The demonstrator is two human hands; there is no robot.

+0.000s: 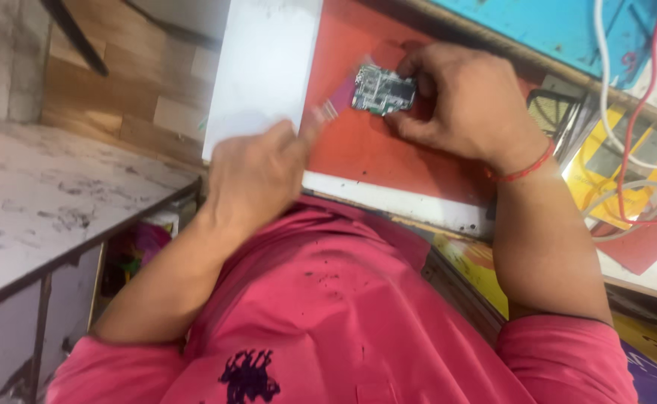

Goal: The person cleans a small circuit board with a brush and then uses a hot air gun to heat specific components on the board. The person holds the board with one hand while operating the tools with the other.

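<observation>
Bright, even light, with motion blur at the left of centre

The left hand (257,176) smears into streaks while the right hand (459,101) stays fairly sharp; soft shadows lie beneath it on the red mat (373,146), and the white sheet (265,67) in the upper middle looks nearly washed out.

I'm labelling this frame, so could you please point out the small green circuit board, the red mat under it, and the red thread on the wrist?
Green circuit board (383,90), head view, middle of its face.
Red mat (366,150), head view, bare patch below the board.
Red thread (527,169), head view, on the right wrist.
</observation>
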